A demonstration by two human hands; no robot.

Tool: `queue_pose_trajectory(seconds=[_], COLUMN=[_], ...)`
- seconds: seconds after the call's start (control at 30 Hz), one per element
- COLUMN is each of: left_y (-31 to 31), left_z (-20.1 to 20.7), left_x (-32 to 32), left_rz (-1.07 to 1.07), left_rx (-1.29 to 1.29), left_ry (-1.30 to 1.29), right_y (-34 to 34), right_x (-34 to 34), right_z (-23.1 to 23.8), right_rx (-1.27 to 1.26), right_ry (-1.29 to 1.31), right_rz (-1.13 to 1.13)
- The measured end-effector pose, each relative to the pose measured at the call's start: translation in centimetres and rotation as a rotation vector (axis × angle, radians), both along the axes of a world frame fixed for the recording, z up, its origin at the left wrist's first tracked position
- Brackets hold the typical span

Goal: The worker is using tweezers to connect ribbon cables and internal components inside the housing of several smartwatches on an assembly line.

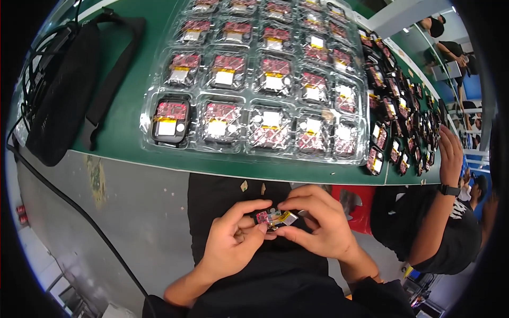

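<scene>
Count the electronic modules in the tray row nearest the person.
5, left to right in the clear tray: far-left module, second module, middle module, fourth module, far-right module. Any underneath would be hidden.

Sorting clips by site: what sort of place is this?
Likely a small-electronics assembly or repair workshop: a clear tray of circuit-board units on a green bench, loose units massed beside it, and a co-worker's hand near those.
</scene>
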State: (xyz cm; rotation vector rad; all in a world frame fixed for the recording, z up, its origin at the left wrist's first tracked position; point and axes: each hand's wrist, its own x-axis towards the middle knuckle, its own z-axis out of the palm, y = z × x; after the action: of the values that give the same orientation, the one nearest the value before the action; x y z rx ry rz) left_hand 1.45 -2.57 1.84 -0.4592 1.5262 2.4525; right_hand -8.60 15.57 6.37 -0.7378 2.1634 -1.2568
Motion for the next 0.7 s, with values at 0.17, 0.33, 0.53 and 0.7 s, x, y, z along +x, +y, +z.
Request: queue_pose_trajectory(seconds=[0.17, 0.33, 0.53, 0.7], left_y=[-0.33, -0.45, -0.38, -0.12], left_z=[-0.62, -1.10, -1.07, -0.65], left_x=[0.24, 0.13, -0.10, -0.44], left_rz=[0.045, 0.035, 0.047, 0.064], left_rx=[0.009, 0.015, 0.026, 0.028], left_ry=[-0.026, -0.042, -0.031, -0.079], right_y=[-0.64, -0.67, -0.65, -0.77], right_x=[0.12, 0.09, 0.08, 0.44], right_z=[-0.20, -0.71, -1.06, -1.04], right_rx=[0.015, 0.010, -0.026, -0.029], right_ry=[-0.017, 0.011, 0.061, 0.073], right_rz=[-0.007, 0.003, 0.004, -0.016])
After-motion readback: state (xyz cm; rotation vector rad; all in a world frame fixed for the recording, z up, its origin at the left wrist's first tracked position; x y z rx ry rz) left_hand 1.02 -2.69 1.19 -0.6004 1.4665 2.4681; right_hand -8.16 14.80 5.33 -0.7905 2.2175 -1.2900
